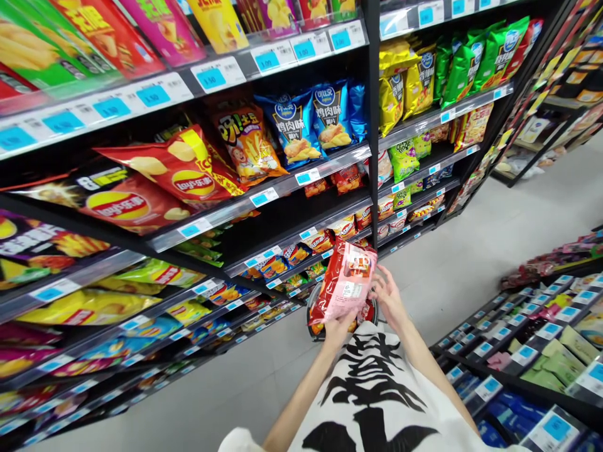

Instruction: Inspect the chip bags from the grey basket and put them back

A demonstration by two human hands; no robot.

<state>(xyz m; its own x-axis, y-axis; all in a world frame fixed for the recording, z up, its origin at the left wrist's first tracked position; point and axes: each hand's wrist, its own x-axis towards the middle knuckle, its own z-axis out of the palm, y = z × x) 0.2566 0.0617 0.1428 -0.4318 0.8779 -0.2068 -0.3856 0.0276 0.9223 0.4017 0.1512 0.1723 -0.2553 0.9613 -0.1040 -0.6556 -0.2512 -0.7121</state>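
A red and pink snack bag is held up in front of my body, its printed label side facing me. My left hand grips its lower edge, with part of the fingers hidden behind the bag. At the bag's right edge is my right hand, its fingers curved and apart; whether a fingertip touches the bag is hard to tell. Beneath the bag, a dark-rimmed basket with colourful packets inside is partly covered by the bag and my hands.
Shelves of chip bags with a price-tag rail run along my left and ahead. A low display of small packaged goods stands on the right. Grey floor lies between them, and another rack stands further back.
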